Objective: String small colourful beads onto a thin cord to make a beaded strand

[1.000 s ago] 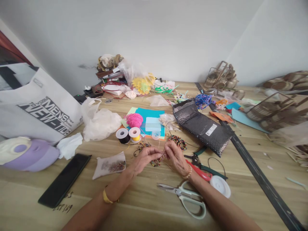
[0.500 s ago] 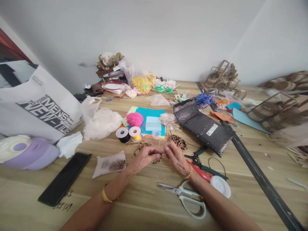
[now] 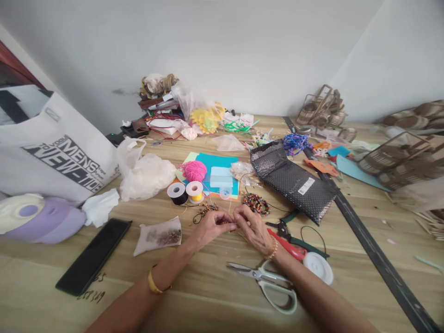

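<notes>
My left hand and my right hand meet above the table, both with fingers pinched. Between the fingertips runs a thin pale cord; its far end rises toward the coloured sheets. Small beads show partly at my left fingertips, mostly hidden by the fingers. Just beyond my right hand lies a coiled strand of multicoloured beads. Loose beads lie past my left hand. A pouch of beads rests left of my left wrist. Scissors lie open below my right hand.
Black and yellow spools stand beside pink yarn. Red-handled pliers and a white spool lie by my right forearm. A black bubble mailer is farther right; a phone-like black slab lies left.
My fingertips have come closer together and turned slightly. The small beaded loop seen under them before is now largely hidden. Things on the table have stayed put.
</notes>
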Demonstrator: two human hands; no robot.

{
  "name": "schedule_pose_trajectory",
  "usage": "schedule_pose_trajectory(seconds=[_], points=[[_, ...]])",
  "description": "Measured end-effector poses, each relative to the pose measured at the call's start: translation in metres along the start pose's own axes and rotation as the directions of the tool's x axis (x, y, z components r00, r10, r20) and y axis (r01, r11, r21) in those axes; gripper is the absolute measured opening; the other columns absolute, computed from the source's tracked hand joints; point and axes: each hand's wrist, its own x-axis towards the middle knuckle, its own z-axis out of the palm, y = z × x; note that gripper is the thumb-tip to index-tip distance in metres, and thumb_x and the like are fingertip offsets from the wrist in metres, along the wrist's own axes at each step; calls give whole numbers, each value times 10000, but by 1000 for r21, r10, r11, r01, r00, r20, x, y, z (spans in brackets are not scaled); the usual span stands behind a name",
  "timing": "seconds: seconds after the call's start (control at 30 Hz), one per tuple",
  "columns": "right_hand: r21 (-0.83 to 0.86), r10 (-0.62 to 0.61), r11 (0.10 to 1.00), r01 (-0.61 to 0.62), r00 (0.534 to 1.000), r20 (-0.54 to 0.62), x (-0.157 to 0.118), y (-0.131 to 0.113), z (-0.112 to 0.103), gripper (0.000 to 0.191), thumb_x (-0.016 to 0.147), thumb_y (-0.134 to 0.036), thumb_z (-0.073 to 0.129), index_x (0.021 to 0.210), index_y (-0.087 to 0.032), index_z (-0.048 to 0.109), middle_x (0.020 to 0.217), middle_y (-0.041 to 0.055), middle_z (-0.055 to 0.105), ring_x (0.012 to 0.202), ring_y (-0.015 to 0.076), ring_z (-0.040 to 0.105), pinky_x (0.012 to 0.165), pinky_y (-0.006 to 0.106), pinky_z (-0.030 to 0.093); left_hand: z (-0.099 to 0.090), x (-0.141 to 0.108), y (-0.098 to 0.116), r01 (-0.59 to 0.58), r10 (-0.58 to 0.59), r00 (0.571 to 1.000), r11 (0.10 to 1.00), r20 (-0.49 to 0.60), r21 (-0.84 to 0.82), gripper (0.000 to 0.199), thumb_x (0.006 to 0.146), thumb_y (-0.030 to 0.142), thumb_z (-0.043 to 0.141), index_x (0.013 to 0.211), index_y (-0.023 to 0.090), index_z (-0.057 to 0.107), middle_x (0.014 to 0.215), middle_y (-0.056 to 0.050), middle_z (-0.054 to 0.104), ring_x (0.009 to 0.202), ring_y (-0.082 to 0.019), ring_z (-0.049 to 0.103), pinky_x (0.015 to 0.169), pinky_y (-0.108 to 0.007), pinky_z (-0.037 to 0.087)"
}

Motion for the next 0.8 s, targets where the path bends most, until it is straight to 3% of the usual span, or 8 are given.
schedule_pose_trajectory(seconds=[0.53, 0.7, 0.8], points=[[87, 50, 995, -45, 997, -62, 3, -2, 2, 174, 940, -311, 450, 827, -213, 538, 679, 8, 569, 594, 139, 496, 570, 266, 402, 8, -2, -3, -92, 98, 993, 991, -59, 95, 97, 737, 196, 610, 679, 133, 655, 629, -8, 607, 566, -110, 489, 550, -228, 366], [115, 82, 991, -72, 993, -81, 3, -1, 4, 214, 950, -356, 441, 828, -201, 523, 680, -8, 537, 609, 129, 484, 576, 245, 389, 12, -4, -2, -227, 260, 955, 951, -144, 208, 80, 729, 124, 598, 704, 144, 671, 803, -62, 695, 738, -158, 608, 677, -245, 460], [146, 114, 984, -100, 989, -93, 3, 1, 5, 228, 953, -370, 440, 815, -199, 503, 645, -26, 473, 575, 116, 424, 547, 238, 351, 15, -5, -1, -203, 245, 954, 951, -170, 233, 98, 737, 113, 593, 752, 142, 685, 748, -54, 711, 701, -156, 629, 667, -241, 481]])
